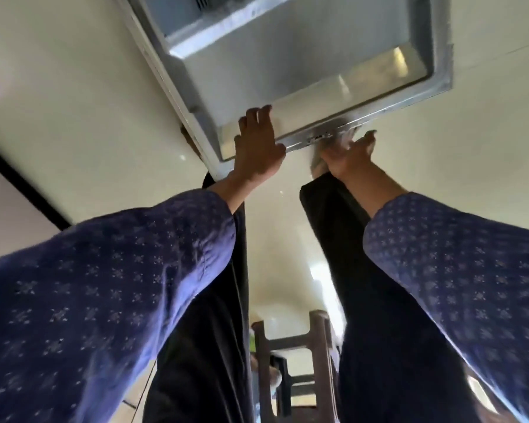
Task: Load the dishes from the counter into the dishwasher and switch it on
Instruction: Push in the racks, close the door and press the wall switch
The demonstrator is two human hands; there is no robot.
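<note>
The dishwasher door (303, 71) is shown lowered, its steel inner face turned up toward the camera, with the pale floor (74, 102) spread around it. The person is seen bent steeply over it, dark trouser legs below the door in the frame.

The step in hand is judged to be the handling of the door, either lowering it open or lifting it shut; which of the two cannot be told. No dishes are visible and the worktop is out of view, so how far the loading has gone cannot be judged.

The left hand (258, 145) is laid on the door's near left corner, fingers nearly straight and slightly spread over the edge, nothing clasped. The right hand (348, 154) is set at the door's near edge, right of centre by the latch (321, 136); it is blurred, and whether its fingers are curled under the rim cannot be told.

The next move is judged to call for an even push or pull by both hands, with the shins kept back from the door's front edge. Open floor is seen left and right of the door; a brown stool (297, 355) stands behind the legs, limiting a backward step.
</note>
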